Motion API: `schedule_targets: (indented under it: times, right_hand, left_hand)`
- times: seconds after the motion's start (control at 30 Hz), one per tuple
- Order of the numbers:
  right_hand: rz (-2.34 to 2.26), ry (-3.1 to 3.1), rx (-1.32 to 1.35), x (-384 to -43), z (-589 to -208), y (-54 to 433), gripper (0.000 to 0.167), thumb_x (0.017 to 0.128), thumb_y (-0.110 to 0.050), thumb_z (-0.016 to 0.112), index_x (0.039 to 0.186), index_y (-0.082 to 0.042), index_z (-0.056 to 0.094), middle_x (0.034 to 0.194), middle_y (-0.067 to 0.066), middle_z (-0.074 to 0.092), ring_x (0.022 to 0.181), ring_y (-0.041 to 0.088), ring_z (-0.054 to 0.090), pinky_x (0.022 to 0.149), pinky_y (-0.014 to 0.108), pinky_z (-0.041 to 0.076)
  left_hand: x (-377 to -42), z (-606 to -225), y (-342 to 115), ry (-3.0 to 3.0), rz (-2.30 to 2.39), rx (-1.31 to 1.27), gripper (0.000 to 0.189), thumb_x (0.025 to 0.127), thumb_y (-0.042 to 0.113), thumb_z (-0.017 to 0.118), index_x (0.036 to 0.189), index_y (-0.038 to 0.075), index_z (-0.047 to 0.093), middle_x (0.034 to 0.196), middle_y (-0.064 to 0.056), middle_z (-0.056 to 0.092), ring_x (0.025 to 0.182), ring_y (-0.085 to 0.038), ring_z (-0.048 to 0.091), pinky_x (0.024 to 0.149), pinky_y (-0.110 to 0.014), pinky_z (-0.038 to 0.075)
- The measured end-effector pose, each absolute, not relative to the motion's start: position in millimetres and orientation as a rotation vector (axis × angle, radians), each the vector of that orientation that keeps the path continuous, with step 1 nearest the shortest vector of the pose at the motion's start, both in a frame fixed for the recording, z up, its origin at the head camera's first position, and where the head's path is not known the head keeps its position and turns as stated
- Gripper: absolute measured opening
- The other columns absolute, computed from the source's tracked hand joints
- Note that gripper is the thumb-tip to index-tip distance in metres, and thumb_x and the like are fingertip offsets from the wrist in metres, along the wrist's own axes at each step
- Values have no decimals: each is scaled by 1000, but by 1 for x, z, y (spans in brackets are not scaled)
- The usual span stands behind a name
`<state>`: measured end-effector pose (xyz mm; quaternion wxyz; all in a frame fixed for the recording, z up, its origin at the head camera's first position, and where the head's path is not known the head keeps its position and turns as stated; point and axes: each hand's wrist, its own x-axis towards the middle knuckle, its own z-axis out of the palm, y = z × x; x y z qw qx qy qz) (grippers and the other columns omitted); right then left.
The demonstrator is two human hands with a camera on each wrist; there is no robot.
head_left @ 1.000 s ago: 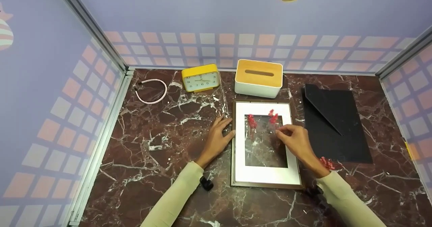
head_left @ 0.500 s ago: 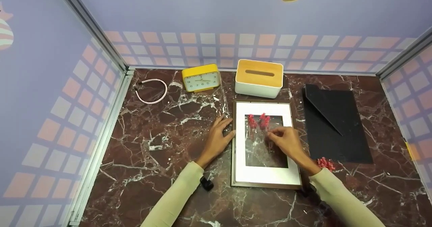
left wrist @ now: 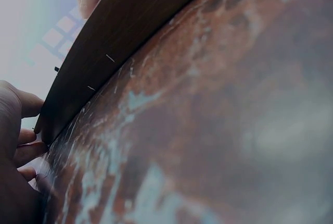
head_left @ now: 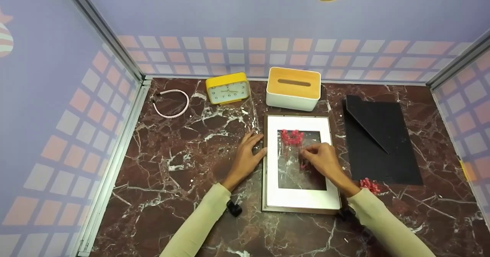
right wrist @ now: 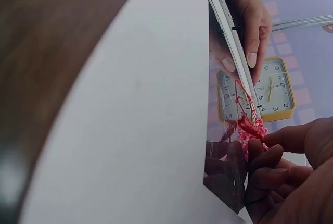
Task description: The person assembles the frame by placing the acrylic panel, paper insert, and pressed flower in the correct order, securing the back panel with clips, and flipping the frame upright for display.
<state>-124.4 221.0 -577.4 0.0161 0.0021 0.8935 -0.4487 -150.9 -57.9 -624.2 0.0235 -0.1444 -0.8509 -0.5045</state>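
A brown picture frame [head_left: 331, 129] with a white mat [head_left: 302, 199] lies on the marbled tabletop. Two red dried flower sprigs [head_left: 293, 137] meet side by side near the top of its glass opening. My right hand [head_left: 323, 159] pinches the right sprig by its thin stem, low over the glass. Its curled fingers [right wrist: 268, 156] and the red blooms mirror in the glass in the right wrist view. Along the frame's left side rests my left hand [head_left: 247, 157], its relaxed fingers and thumb touching the edge. The left wrist view has that hand [left wrist: 13, 130] at the frame's brown side.
Behind the frame stand a tissue box [head_left: 293, 92] with a wooden lid and a yellow alarm clock [head_left: 228, 90]. A pale headband [head_left: 186, 104] lies farther left. To the right is a black backing board [head_left: 386, 165] with a folded stand; more red flowers [head_left: 369, 185] lie by its lower edge.
My right hand has moved left and slightly down across the glass, bringing its sprig beside the other one. The left hand has stayed at the frame's edge.
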Motion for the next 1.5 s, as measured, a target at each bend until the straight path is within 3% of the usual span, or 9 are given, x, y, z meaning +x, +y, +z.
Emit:
schedule_targets:
  times: [0.3, 0.6, 0.8, 0.93, 1.2, 1.5]
  right_hand:
    - [-1398, 2794, 35, -116, -572, 241, 11, 98, -7, 81, 97, 3, 86, 83, 13, 81, 64, 12, 64, 55, 18, 47]
    - [-1429, 2849, 77, -104, -567, 270, 11, 99, -11, 81, 99, -1, 85, 78, 11, 77, 60, 6, 61, 53, 18, 46]
    - [-1437, 2908, 116, -91, -565, 294, 12, 101, -13, 82, 103, -2, 86, 85, 10, 80, 64, 4, 64, 57, 15, 50]
    - [-1424, 2925, 160, -79, -562, 313, 16, 102, -18, 82, 108, -4, 86, 91, 12, 81, 63, 6, 64, 54, 17, 50]
    - [-1437, 2984, 259, -53, -559, 355, 18, 100, -17, 84, 111, -3, 86, 99, 13, 83, 76, -2, 66, 68, 9, 49]
    - [-1449, 2968, 312, -28, -566, 389, 23, 101, -16, 83, 118, -1, 83, 95, -6, 81, 76, 1, 68, 63, 13, 50]
  left_hand:
    - [-151, -622, -57, -2659, -1567, -429, 55, 102, 18, 79, 152, 0, 64, 164, -21, 53, 161, -39, 37, 133, -57, 29]
    - [-149, -621, -62, -2650, -1570, -427, 54, 102, 17, 77, 151, -1, 64, 160, -17, 60, 161, -39, 37, 132, -58, 29]
    - [-149, -622, -63, -2642, -1533, -443, 53, 102, 17, 76, 150, -1, 65, 157, -17, 62, 160, -39, 39, 132, -58, 31]
    - [-149, -623, -63, -2635, -1542, -445, 53, 102, 16, 76, 149, -2, 65, 157, -18, 62, 160, -40, 39, 132, -58, 30]
    - [-148, -623, -60, -2650, -1567, -434, 54, 101, 18, 77, 151, -1, 64, 160, -19, 59, 161, -41, 37, 132, -62, 28]
    - [-149, -621, -57, -2657, -1566, -433, 54, 101, 18, 77, 151, 0, 64, 161, -19, 58, 161, -40, 38, 132, -59, 29]
